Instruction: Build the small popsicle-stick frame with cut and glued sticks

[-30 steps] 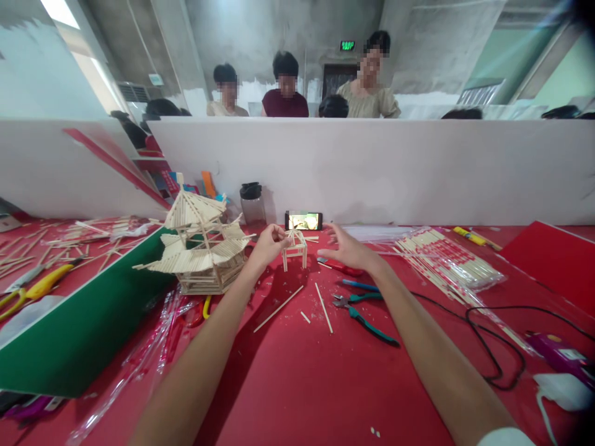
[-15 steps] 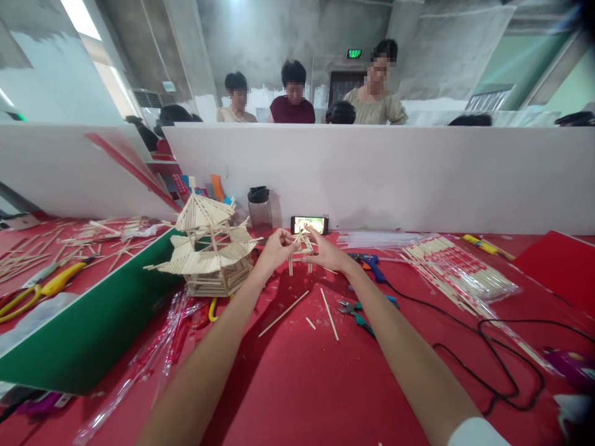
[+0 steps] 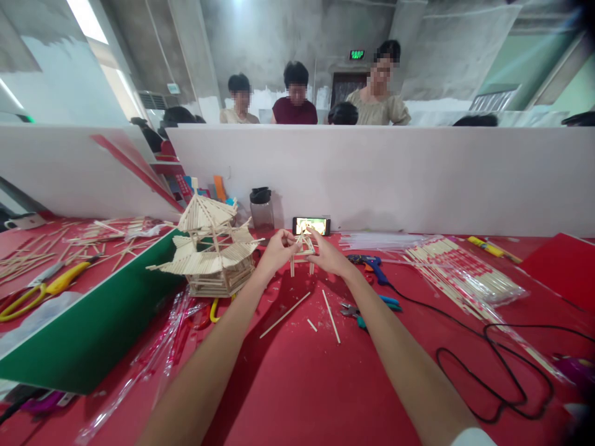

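Note:
A small stick frame (image 3: 304, 253) with thin legs stands upright on the red table, in front of a lit phone. My left hand (image 3: 279, 249) pinches its left side near the top. On the other side, my right hand (image 3: 326, 255) grips the frame between thumb and fingers, the fingertips near its peak. The fingers partly cover the upper sticks. Loose sticks (image 3: 285, 314) lie on the table just nearer than the frame. Left of my hands sits a larger pavilion model (image 3: 218, 257) made of sticks, with tiered roofs.
A phone (image 3: 311, 225) and a lidded bottle (image 3: 261, 209) stand by the white partition (image 3: 395, 179). Right are a blue glue gun (image 3: 375, 270) with a black cable, pliers (image 3: 351, 311) and bagged sticks (image 3: 474, 272). A green board (image 3: 102, 322) and yellow-handled scissors (image 3: 23, 303) lie left. Several people are beyond.
Both hands keep their places on the small frame, with only slight finger movement. The whole view has shifted slightly, so things appear a little further right and lower.

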Demonstrator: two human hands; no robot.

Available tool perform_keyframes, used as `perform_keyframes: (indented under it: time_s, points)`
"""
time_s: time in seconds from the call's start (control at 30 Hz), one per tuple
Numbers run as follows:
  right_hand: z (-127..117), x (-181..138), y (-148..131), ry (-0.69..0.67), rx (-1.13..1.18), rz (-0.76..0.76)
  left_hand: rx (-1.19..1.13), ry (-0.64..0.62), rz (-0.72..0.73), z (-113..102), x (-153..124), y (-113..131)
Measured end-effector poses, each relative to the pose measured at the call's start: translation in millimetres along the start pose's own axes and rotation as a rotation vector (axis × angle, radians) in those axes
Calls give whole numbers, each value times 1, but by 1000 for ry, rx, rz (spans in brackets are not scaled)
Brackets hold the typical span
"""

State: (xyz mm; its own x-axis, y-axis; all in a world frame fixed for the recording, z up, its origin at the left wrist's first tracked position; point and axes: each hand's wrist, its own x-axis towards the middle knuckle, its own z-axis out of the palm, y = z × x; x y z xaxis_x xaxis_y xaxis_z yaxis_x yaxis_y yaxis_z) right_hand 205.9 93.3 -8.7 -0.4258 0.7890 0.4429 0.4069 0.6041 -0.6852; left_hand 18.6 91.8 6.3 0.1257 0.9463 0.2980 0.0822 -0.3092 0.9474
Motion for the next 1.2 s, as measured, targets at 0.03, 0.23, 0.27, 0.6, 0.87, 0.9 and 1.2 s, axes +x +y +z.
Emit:
perform_keyframes:
  time_s: [0.03,0.23,0.27,0.6,0.87,0.9,1.2]
  points:
    - [0,0,-1,1,-3,-1,7,-2,5,0,0,0]
    - [-1,0,0,0,-10,9,20,-9,20,-1,2,-4]
    - [-1,0,0,-1,-11,10,21,-8,22,-1,3,-5]
    - [-2,1,-2,-8,4,-4,25,-6,35,-2,2,-3]
    - [-1,1,0,-14,13,26,36,-6,56,-3,1,2]
    - [-1,1,1,-14,11,28,39,-3,62,-3,1,2]
    - [-1,0,0,-14,6,22,21,-2,40,-3,4,-7]
